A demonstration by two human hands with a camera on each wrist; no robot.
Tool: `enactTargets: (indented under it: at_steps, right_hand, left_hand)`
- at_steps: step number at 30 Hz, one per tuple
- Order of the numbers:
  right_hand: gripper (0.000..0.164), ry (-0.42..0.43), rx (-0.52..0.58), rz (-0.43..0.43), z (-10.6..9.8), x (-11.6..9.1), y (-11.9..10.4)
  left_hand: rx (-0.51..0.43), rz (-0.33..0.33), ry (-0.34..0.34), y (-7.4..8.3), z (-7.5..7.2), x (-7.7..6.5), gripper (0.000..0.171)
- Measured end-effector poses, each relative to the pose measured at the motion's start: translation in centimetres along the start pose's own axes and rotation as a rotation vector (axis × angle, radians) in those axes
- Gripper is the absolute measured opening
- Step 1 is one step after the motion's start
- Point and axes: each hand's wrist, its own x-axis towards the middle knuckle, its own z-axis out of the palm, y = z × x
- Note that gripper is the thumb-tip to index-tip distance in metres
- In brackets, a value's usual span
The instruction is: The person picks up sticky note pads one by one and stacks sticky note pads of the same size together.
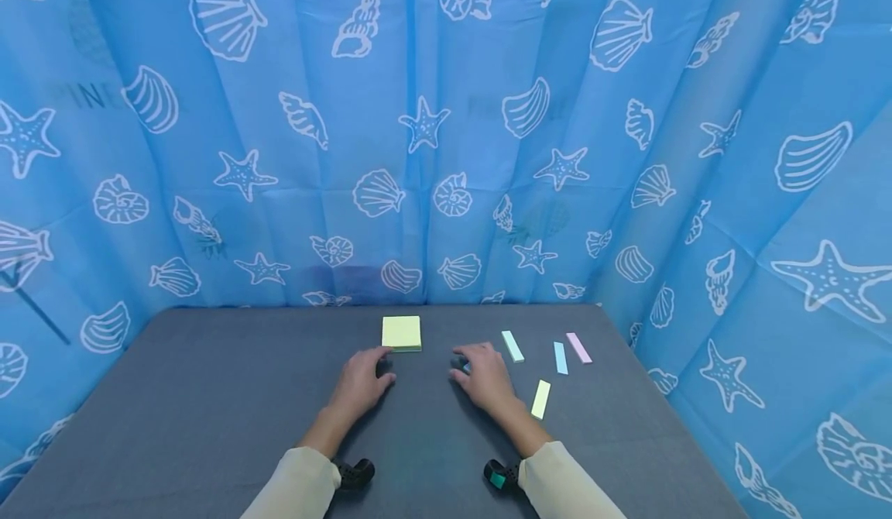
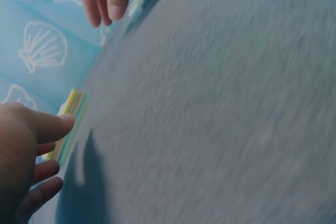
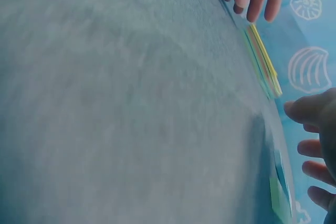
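A square pad of sticky notes (image 1: 401, 331), yellow on top with layers of other colours along its side, lies on the dark grey cloth. My left hand (image 1: 360, 383) is at the pad's near left corner, fingers loosely bent; whether a fingertip touches it I cannot tell. To the right, my right hand (image 1: 485, 379) hovers low over the cloth with relaxed, spread fingers. Partly hidden beneath it is a small blue piece (image 1: 467, 366). Beyond that hand lie narrow sticky-note strips: green (image 1: 512, 346), blue (image 1: 560, 358), pink (image 1: 578, 348) and yellow (image 1: 540, 400).
The grey cloth-covered table (image 1: 209, 403) reaches back to a blue curtain (image 1: 418, 155) printed with white shells and starfish. That curtain also runs along the right side. Both wrists carry black straps (image 1: 355, 473).
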Motion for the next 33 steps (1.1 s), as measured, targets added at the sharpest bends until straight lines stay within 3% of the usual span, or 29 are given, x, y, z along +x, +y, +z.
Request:
enactTargets:
  at_steps: [9,16,20,29,33]
  right_hand:
    - [0.039,0.068,-0.013,0.052,-0.8,-0.9,1.8]
    - [0.042,0.043,-0.039,0.134,-0.9,-1.3,2.4]
    - [0.046,0.013,-0.03,0.196,-0.8,-1.4,2.6]
    - [0.048,0.013,-0.034,0.243,-0.4,-1.6,3.1]
    - [0.046,0.02,-0.044,0.235,-0.1,-1.5,3.3]
  left_hand:
    - [-0.134,-0.009,-0.05,2.5,1.7,-0.5,0.042]
    - [-0.201,0.032,-0.073,5.0,3.8,-0.4,0.04]
    - [-0.233,0.029,-0.123,6.3,4.6,-0.2,0.038]
    - [-0.196,0.085,-0.166,7.9,6.2,0.7,0.04]
    - [-0.172,0.071,-0.197,8.4,6.7,1.0,0.043]
